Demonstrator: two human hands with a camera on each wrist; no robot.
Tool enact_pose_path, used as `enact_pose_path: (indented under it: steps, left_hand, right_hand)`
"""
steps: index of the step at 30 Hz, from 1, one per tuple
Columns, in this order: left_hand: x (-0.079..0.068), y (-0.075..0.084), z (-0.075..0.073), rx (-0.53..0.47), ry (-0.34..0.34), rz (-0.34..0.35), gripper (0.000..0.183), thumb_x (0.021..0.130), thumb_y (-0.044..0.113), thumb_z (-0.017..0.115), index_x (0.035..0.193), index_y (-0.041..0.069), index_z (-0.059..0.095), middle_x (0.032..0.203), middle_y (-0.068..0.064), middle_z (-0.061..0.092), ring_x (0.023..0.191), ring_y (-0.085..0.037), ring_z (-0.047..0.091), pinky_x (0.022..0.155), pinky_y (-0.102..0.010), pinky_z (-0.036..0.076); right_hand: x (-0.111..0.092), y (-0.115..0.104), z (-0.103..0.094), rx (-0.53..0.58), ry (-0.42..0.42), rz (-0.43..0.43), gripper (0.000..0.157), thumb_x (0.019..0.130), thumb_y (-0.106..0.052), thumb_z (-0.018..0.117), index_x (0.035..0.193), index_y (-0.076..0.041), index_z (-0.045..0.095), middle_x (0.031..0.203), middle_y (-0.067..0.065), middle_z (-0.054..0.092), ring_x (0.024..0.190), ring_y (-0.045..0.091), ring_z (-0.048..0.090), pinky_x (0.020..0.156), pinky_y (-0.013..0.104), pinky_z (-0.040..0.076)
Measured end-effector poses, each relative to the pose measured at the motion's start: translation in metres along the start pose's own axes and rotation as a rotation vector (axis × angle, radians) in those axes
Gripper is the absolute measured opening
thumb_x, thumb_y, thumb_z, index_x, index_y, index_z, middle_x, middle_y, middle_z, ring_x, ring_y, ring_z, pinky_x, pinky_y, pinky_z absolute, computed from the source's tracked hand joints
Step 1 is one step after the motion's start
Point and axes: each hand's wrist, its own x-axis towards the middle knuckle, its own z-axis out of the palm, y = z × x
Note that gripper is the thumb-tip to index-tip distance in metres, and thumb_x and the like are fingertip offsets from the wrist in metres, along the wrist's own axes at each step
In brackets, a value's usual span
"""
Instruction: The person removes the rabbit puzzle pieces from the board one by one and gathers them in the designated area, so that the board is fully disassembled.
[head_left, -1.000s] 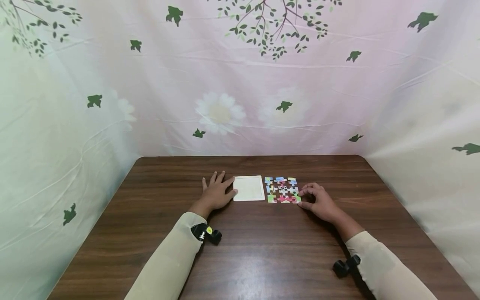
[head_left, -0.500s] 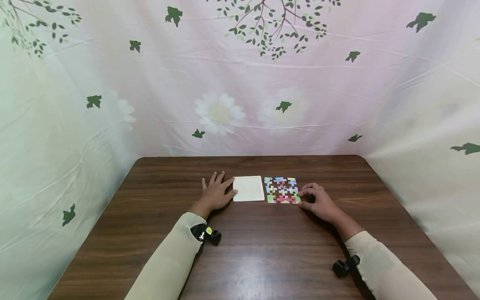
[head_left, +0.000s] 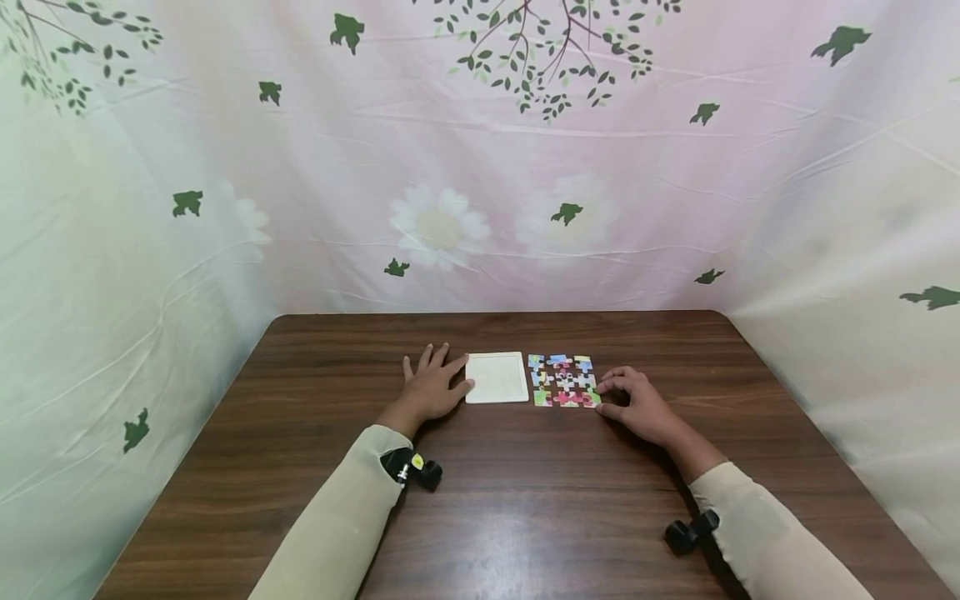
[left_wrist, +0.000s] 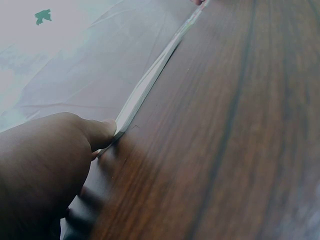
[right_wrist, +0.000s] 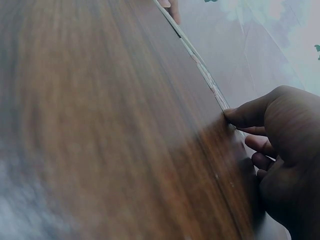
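Observation:
In the head view, a white square tray (head_left: 497, 377) lies flat near the middle of the table. My left hand (head_left: 431, 390) rests at its left side with fingers spread, index finger and thumb touching its edge. Several colourful jigsaw puzzle pieces (head_left: 564, 380) lie just right of the tray in a square layout, with small gaps between them. Beside them rests my right hand (head_left: 637, 406), fingers loosely bent, thumb and index finger against the lower right corner piece. The left wrist view has my thumb (left_wrist: 105, 131) on the tray's rim; in the right wrist view my thumb (right_wrist: 237, 117) meets the pieces' edge.
Everything lies on a dark wooden table (head_left: 495, 500). A pale printed curtain (head_left: 480, 167) with leaves and flowers hangs behind it and along both sides. Each forearm wears a small black camera at the wrist, the left camera (head_left: 428, 475) and the right camera (head_left: 682, 537).

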Motion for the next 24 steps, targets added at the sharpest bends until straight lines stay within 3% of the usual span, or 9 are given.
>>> enact_pose_path:
  steps: [14,24]
  left_hand:
    - [0.0016,0.0003,0.0007,0.015,0.009,-0.002,0.067,0.112,0.06,0.049,0.172,0.033,0.037,0.185,-0.011,0.019,0.173,-0.042,0.006,0.131,-0.079,-0.003]
    - [-0.0051,-0.0055,0.0027,-0.13,0.131,-0.004,0.068,0.113,0.053,0.054,0.171,0.021,0.04,0.181,-0.017,0.026,0.171,-0.044,0.017,0.133,-0.077,0.004]
  right_hand:
    - [0.0013,0.0032,-0.0008,0.022,-0.003,0.035,0.019,0.097,-0.011,0.083,0.114,-0.005,0.078,0.139,0.021,0.062,0.135,0.044,0.049,0.116,0.066,0.038]
    - [0.0002,0.0052,-0.0003,0.039,0.007,-0.001,0.018,0.099,-0.014,0.083,0.114,-0.006,0.079,0.135,0.021,0.064,0.132,0.043,0.053,0.113,0.064,0.043]
